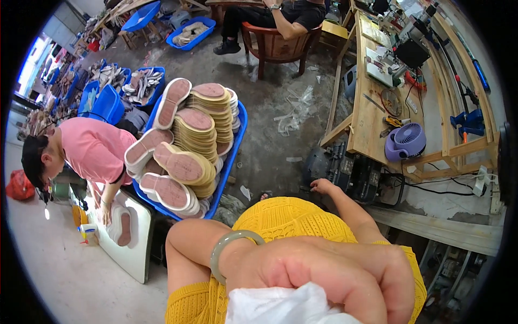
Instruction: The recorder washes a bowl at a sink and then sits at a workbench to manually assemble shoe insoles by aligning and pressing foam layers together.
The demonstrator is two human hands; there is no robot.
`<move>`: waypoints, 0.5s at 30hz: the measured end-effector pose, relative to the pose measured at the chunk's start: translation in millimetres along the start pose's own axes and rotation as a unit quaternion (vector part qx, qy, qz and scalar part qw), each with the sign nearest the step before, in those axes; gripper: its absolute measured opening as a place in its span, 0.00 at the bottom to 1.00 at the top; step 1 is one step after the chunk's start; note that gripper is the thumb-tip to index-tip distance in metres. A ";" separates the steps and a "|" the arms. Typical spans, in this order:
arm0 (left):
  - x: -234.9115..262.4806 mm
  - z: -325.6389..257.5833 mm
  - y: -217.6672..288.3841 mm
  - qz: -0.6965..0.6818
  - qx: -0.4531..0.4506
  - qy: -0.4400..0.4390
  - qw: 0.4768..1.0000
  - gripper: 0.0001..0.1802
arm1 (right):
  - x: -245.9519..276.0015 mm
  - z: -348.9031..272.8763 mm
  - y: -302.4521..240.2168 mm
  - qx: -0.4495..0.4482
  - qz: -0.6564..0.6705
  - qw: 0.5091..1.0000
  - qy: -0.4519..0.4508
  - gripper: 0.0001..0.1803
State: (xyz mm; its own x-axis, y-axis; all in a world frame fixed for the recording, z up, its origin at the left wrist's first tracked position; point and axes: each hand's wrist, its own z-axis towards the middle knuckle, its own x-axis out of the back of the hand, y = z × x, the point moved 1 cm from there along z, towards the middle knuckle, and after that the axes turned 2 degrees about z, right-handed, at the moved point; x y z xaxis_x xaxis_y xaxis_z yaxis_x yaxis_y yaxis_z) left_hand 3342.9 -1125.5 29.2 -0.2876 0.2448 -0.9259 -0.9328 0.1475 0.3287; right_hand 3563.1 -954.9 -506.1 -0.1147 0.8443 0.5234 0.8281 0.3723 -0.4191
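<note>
My left hand (334, 275), with a pale green bangle (237, 243) at its wrist, is very close to the camera. Its fingers are curled down around a bunched white cloth (280, 305); the fingertips are hidden. My right arm reaches forward and down over the yellow knit garment (291, 218). At its end, my right hand (322, 186) looks small, with fingers loosely apart and nothing visible in them. Ahead and to the left, a blue crate (234, 156) holds stacked shoe soles (186, 162) with pinkish insides and cream or white rims.
At left, a person in a pink shirt (97, 146) handles white soles (118, 227) on a white-topped table (141, 243). On the right, a wooden workbench (372, 127) carries a purple fan (406, 141) and tools. Another person sits in a wooden chair (278, 43) farther back. Plastic scraps (294, 110) litter the floor.
</note>
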 end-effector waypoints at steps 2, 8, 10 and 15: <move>4.5 -1.2 3.5 -0.012 0.023 -0.018 1.000 0.15 | 3.9 8.2 -3.0 -0.018 0.009 1.000 -0.007 0.21; 19.1 -4.8 10.4 -0.050 0.058 -0.078 0.994 0.16 | 10.3 25.2 -18.2 0.002 0.029 0.999 -0.014 0.21; 21.2 12.7 34.5 -0.021 0.196 -0.126 0.972 0.17 | 16.3 26.7 -22.5 -0.009 0.073 0.997 -0.019 0.21; 32.5 20.9 45.2 -0.024 0.179 -0.072 0.981 0.19 | 40.4 50.7 -19.4 -0.013 0.029 0.999 -0.004 0.20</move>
State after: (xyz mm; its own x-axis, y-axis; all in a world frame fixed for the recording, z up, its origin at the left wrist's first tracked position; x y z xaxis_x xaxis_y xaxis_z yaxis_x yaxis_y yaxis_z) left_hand 3295.9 -1090.8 17.9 -0.1877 0.3581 -0.9146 -0.8011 0.4829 0.3535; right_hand 3514.5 -908.5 -514.5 -0.0706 0.8669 0.4934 0.8477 0.3129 -0.4285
